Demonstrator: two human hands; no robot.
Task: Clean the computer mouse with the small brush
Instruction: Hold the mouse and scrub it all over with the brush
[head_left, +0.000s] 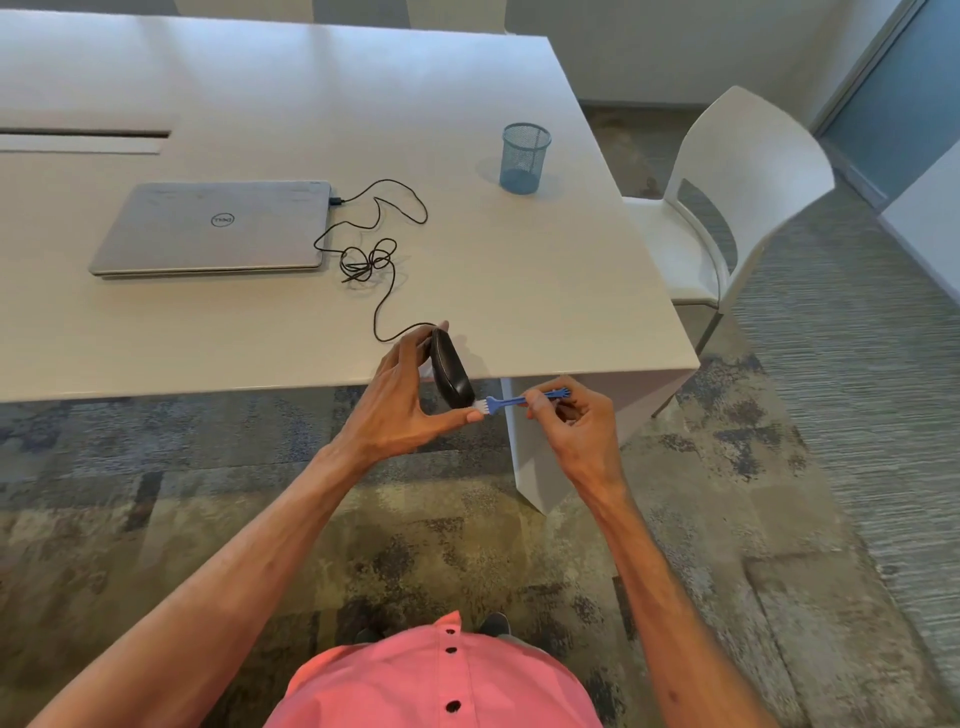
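The left hand (400, 415) grips the black wired computer mouse (451, 371) on edge at the white surface's (519, 291) near edge. The right hand's (569, 421) fingers (535, 402) pinch the small blue plastic brush (519, 400), its white bristles touching the mouse's lower end.

1. Mouse (451, 375): dark, smooth shell with a slight sheen.
2. Brush (514, 401): blue plastic handle, white bristles.
3. Table (291, 98): smooth white top, softly reflective.
4. Laptop (218, 226): matt silver lid.
5. Cup (524, 158): blue wire mesh.
6. Chair (748, 171): smooth white plastic.
7. Carpet (519, 545): rough, mottled.
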